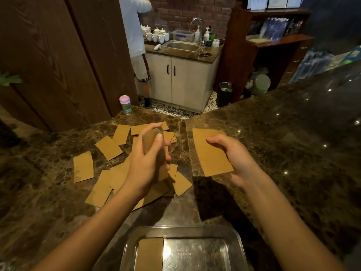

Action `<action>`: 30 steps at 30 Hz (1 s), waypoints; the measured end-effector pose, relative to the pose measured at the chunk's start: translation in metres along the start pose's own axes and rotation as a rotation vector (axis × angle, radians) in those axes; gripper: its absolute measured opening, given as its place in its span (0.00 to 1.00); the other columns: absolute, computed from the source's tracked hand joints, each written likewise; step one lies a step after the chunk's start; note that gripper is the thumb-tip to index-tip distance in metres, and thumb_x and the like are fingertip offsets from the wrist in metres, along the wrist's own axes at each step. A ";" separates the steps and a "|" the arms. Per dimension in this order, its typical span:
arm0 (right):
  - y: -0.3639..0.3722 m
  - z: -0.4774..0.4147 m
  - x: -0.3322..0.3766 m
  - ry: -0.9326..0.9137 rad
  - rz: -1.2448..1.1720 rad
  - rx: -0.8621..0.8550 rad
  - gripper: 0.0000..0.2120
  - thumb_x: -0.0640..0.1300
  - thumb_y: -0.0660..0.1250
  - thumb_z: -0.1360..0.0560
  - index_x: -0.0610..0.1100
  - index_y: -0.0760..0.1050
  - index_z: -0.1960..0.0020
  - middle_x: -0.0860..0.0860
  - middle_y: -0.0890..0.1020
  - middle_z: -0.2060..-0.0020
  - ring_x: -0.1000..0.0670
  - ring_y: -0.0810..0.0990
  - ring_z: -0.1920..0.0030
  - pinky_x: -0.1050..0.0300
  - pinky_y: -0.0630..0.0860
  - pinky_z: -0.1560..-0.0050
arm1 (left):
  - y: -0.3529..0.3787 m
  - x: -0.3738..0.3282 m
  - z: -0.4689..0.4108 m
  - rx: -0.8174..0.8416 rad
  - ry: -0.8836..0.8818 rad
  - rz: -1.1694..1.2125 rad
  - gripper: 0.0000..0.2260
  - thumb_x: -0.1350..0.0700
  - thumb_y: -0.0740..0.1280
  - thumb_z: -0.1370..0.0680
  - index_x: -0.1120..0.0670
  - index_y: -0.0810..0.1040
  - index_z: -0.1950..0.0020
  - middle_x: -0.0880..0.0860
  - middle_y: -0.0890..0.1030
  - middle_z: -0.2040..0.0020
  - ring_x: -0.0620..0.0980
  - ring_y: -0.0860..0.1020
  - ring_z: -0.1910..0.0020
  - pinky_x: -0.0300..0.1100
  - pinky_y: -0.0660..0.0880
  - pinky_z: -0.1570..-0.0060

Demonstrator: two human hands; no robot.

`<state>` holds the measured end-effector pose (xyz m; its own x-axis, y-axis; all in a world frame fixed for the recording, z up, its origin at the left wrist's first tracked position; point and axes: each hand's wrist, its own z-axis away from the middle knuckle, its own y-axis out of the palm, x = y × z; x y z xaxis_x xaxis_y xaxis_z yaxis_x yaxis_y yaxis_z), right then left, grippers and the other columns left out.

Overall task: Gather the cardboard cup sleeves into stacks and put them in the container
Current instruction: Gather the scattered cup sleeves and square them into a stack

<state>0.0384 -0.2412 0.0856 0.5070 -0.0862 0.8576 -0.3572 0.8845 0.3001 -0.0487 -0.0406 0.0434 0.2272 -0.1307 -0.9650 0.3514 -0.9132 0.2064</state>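
- My right hand (233, 159) is closed on a flat stack of cardboard sleeves (212, 153), thumb on top and fingers underneath, held just above the counter (273, 153) to the right of the seam in the stone.
- My left hand (148, 159) is wrapped around a single sleeve (158, 153) that stands nearly on end; it is blurred, so I cannot tell whether it is one piece or more.
- Under and around my left hand, loose sleeves (108, 147) lie scattered flat on the counter, some overlapping, spreading toward the far edge and the left side.
- One loose piece (83, 166) lies apart at the left of the scatter, touching none of the others.
- The clear container (237, 237) sits at the near edge of the counter, between my forearms.
- Inside it, a stack of sleeves (150, 253) lies flat against the left wall; the rest of its floor shows bare.
- A pink-lidded jar (126, 105) stands at the far edge, near the wooden panel (58, 55).
- Beyond the counter a person (134, 26) stands at a sink (182, 45).
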 end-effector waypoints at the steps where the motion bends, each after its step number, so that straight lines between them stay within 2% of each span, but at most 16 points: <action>1: 0.002 0.001 0.000 -0.020 0.001 0.010 0.04 0.44 0.68 0.19 0.45 0.79 0.47 0.52 0.86 0.70 0.53 0.86 0.71 0.60 0.79 0.74 | 0.003 -0.004 0.000 -0.004 -0.128 0.160 0.14 0.46 0.66 0.18 0.45 0.76 0.33 0.53 0.82 0.55 0.56 0.78 0.64 0.48 0.78 0.67; 3: 0.003 0.001 0.000 -0.081 0.006 0.050 0.06 0.42 0.66 0.18 0.44 0.82 0.50 0.50 0.86 0.68 0.54 0.86 0.70 0.61 0.80 0.73 | 0.008 -0.009 0.001 0.001 -0.302 0.374 0.13 0.47 0.66 0.17 0.47 0.77 0.33 0.56 0.82 0.56 0.56 0.79 0.64 0.48 0.78 0.65; 5: 0.009 0.003 0.001 -0.129 -0.003 0.157 0.11 0.39 0.64 0.16 0.43 0.85 0.51 0.47 0.89 0.62 0.52 0.89 0.64 0.57 0.84 0.67 | 0.011 -0.012 0.002 0.027 -0.371 0.462 0.15 0.55 0.67 0.18 0.47 0.77 0.32 0.58 0.83 0.54 0.57 0.82 0.60 0.50 0.81 0.63; 7: 0.010 0.003 -0.001 -0.192 0.104 0.187 0.07 0.40 0.67 0.17 0.44 0.81 0.41 0.46 0.90 0.53 0.48 0.90 0.52 0.50 0.87 0.55 | 0.013 -0.014 0.004 0.060 -0.376 0.458 0.21 0.61 0.70 0.23 0.48 0.77 0.31 0.59 0.85 0.51 0.57 0.84 0.56 0.51 0.82 0.61; 8: 0.011 0.002 -0.002 -0.234 0.180 0.170 0.11 0.41 0.70 0.19 0.47 0.79 0.36 0.47 0.90 0.49 0.48 0.90 0.48 0.50 0.87 0.52 | 0.014 -0.014 0.005 0.069 -0.368 0.420 0.22 0.62 0.72 0.25 0.47 0.77 0.32 0.59 0.85 0.49 0.57 0.85 0.54 0.50 0.83 0.61; 10: 0.012 0.001 -0.003 -0.286 0.237 0.138 0.19 0.40 0.74 0.21 0.51 0.77 0.33 0.49 0.90 0.47 0.48 0.89 0.46 0.52 0.86 0.50 | 0.018 -0.016 0.007 0.076 -0.356 0.396 0.22 0.61 0.73 0.26 0.45 0.79 0.34 0.57 0.86 0.46 0.56 0.86 0.53 0.49 0.82 0.62; 14: 0.014 0.007 -0.001 -0.390 0.267 0.075 0.22 0.39 0.76 0.23 0.50 0.76 0.32 0.50 0.90 0.47 0.48 0.89 0.46 0.47 0.85 0.47 | 0.022 -0.019 0.010 0.090 -0.361 0.434 0.19 0.57 0.75 0.26 0.45 0.80 0.36 0.55 0.87 0.47 0.54 0.86 0.53 0.48 0.82 0.61; 17: 0.015 0.010 -0.002 -0.462 0.306 0.035 0.22 0.39 0.78 0.25 0.50 0.77 0.34 0.51 0.90 0.48 0.50 0.89 0.47 0.51 0.86 0.50 | 0.022 -0.017 0.014 0.119 -0.361 0.379 0.21 0.56 0.75 0.27 0.43 0.80 0.36 0.55 0.87 0.47 0.54 0.85 0.53 0.51 0.82 0.59; 21: 0.021 0.010 -0.004 -0.516 0.223 -0.084 0.15 0.38 0.76 0.23 0.46 0.79 0.38 0.51 0.90 0.52 0.51 0.89 0.51 0.58 0.85 0.55 | 0.024 -0.014 0.017 0.124 -0.352 0.356 0.25 0.55 0.79 0.30 0.42 0.80 0.35 0.55 0.86 0.45 0.55 0.85 0.53 0.53 0.82 0.58; 25: 0.023 0.006 -0.005 -0.503 0.028 -0.172 0.22 0.34 0.75 0.23 0.51 0.74 0.34 0.47 0.89 0.51 0.49 0.89 0.50 0.56 0.85 0.55 | 0.030 -0.011 0.018 0.130 -0.283 0.420 0.29 0.57 0.82 0.33 0.44 0.79 0.34 0.57 0.85 0.45 0.57 0.84 0.55 0.51 0.81 0.59; 28: 0.027 0.005 -0.007 -0.506 -0.010 -0.199 0.23 0.35 0.72 0.21 0.54 0.77 0.31 0.49 0.87 0.49 0.55 0.88 0.51 0.58 0.84 0.56 | 0.035 -0.009 0.015 0.094 -0.224 0.481 0.26 0.60 0.81 0.32 0.44 0.80 0.37 0.59 0.84 0.48 0.54 0.83 0.55 0.50 0.80 0.60; 30: 0.030 0.006 -0.009 -0.518 0.072 -0.224 0.18 0.36 0.73 0.22 0.52 0.81 0.36 0.50 0.85 0.48 0.58 0.87 0.51 0.60 0.84 0.57 | 0.036 -0.010 0.012 0.061 -0.203 0.473 0.26 0.62 0.79 0.30 0.45 0.78 0.35 0.57 0.84 0.49 0.54 0.83 0.57 0.50 0.81 0.60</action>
<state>0.0182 -0.2165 0.0898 0.0163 -0.1854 0.9825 -0.1726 0.9674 0.1854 -0.0492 -0.0771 0.0583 0.1656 -0.6010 -0.7819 0.1981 -0.7564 0.6234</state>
